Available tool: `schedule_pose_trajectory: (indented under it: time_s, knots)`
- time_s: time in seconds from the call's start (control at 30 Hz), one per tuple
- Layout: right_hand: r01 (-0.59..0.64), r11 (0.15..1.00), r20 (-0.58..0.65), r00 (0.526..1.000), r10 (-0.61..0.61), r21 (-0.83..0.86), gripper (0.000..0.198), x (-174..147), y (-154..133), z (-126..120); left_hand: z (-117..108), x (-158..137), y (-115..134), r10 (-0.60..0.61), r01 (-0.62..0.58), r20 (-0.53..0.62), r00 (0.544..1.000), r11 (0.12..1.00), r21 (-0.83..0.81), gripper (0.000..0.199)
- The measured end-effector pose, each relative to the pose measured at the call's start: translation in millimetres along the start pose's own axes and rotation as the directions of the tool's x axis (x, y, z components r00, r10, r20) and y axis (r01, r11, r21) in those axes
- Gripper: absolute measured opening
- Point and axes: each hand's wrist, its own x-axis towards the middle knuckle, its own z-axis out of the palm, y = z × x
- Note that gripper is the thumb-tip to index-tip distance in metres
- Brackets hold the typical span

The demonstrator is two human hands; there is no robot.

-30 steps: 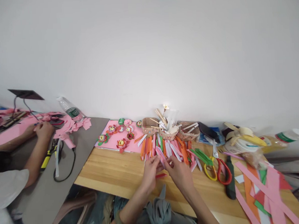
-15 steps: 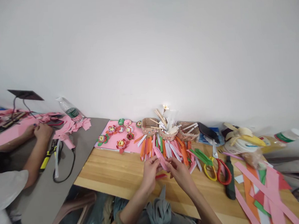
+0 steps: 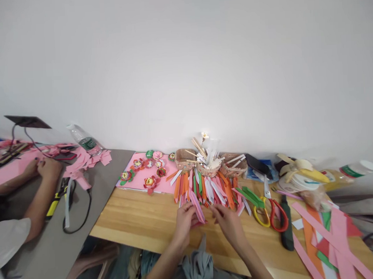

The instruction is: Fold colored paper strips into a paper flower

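Observation:
My left hand (image 3: 185, 218) pinches a folded pink paper strip (image 3: 196, 207), which stands up slanted from the fingers. To the right of the strip is my right hand (image 3: 227, 221), apart from it, fingers bent and slightly parted with nothing visible in them. Just beyond both hands lies a dense row of folded paper strips (image 3: 184, 185) in orange, pink, white and green. A small red piece of paper under my left hand is mostly hidden.
Three small baskets, one a woven basket (image 3: 185, 159), stand against the wall. Paper flowers (image 3: 150, 181) sit on a pink sheet (image 3: 135, 179). Right lie red-handled scissors (image 3: 278, 216), green-and-yellow scissors (image 3: 261, 206), a dark green tool (image 3: 286, 230) and loose strips (image 3: 338, 235). A co-worker's hands (image 3: 46, 167) are left.
My right hand has let go of the pink strip and moved slightly right. The strip now stands more upright in my left hand. The view has shifted a little.

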Motion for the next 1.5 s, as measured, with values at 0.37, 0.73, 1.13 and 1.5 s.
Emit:
schedule_pose_trajectory:
  time_s: [0.37, 0.73, 1.13, 1.5]
  knots:
    - [0.009, 0.931, -0.001, 1.0, -0.01, -0.365, 0.023, 27.4, 8.6, 18.5, -20.2, -0.1, -5.8, -0.031, 0.033, -0.032, 0.999, 0.998, 0.054, 0.024]
    - [0.19, 0.748, 0.027, 0.974, -0.225, -0.636, 0.024, 60.5, -11.7, 42.6, -32.6, 1.2, -4.4, -0.021, 0.026, -0.111, 0.994, 0.999, 0.043, 0.023]
    - [0.063, 0.712, -0.056, 0.988, -0.143, -0.699, 0.024, 65.0, -6.2, 37.4, -26.0, -1.7, 2.3, 0.004, -0.001, -0.109, 0.994, 1.0, 0.029, 0.02]
    - [-0.054, 0.755, -0.079, 0.997, 0.002, -0.654, 0.023, 71.3, -19.1, 13.2, -26.7, 1.7, 7.5, 0.059, -0.039, -0.134, 0.989, 0.988, 0.149, 0.019]
